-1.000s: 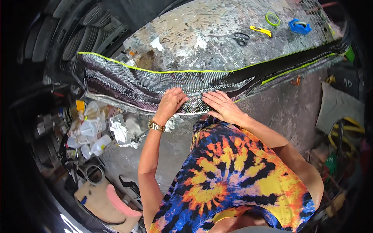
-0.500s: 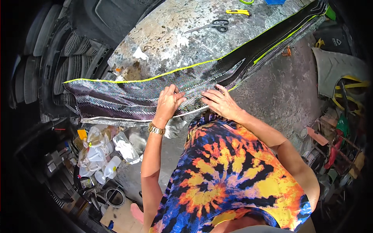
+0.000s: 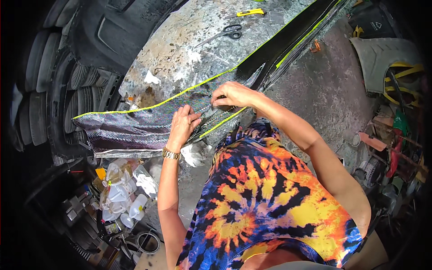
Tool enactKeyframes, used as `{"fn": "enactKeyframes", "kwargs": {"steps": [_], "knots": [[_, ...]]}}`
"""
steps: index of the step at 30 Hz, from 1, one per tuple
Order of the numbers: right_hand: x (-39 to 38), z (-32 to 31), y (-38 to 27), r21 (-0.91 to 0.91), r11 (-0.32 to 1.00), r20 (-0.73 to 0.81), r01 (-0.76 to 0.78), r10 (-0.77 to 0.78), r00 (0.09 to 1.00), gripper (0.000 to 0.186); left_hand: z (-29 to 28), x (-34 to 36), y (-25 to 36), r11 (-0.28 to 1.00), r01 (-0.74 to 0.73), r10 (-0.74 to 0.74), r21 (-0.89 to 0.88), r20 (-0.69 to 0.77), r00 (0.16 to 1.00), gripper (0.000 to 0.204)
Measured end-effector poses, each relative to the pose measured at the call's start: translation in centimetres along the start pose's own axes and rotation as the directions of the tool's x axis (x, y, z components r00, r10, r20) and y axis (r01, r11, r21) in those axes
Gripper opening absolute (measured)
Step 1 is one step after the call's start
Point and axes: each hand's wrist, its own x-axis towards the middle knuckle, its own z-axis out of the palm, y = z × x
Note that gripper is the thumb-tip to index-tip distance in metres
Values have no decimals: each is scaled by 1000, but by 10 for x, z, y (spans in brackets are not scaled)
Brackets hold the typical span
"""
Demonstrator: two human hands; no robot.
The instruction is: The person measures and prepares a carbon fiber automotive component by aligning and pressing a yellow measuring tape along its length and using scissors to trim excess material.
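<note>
A long black woven carbon-fibre-look cloth [image 3: 130, 128], edged with yellow-green strip, lies over a long narrow part that runs from the left to the upper right. Its surface is glossy and rippled. My left hand [image 3: 182, 125] rests on the cloth near its close edge, fingers slightly bent and apart. To its right, my right hand [image 3: 231, 95] is held over the middle of the cloth, thumb and fingertips drawn together in a pinch. Whatever sits between those fingertips is too small or hidden to make out.
Black-handled scissors [image 3: 233, 31] and a yellow utility knife [image 3: 251, 12] lie on the stained worktable [image 3: 180, 49]. Stacked dark moulded parts [image 3: 38, 72] stand at the left. Plastic containers [image 3: 119, 193] sit lower left; a grey panel [image 3: 375, 60] is at the right.
My right hand has lifted from flat on the cloth into a pinch, moving left and up. The left hand stays on the cloth. More yellow-green edging shows along the near edge. The view has shifted.
</note>
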Motion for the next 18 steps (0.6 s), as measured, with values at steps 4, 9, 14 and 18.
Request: {"fn": "enactKeyframes", "kwargs": {"steps": [4,9,14,18], "knots": [[3,1,5,44,998,26,36,-38,999,21,2,-2,-3,1000,3,-3,-7,-8,1000,24],[3,7,9,80,997,4,19,-20,1000,22,2,0,-7,999,1,-1,-38,5,1000,24],[0,7,10,100,995,21,12,-14,1000,25,0,2,-6,997,-17,16,-69,-14,1000,25],[-9,-2,-7,229,966,45,-121,114,993,29,2,1,-8,997,-23,21,-72,-21,1000,26]]}}
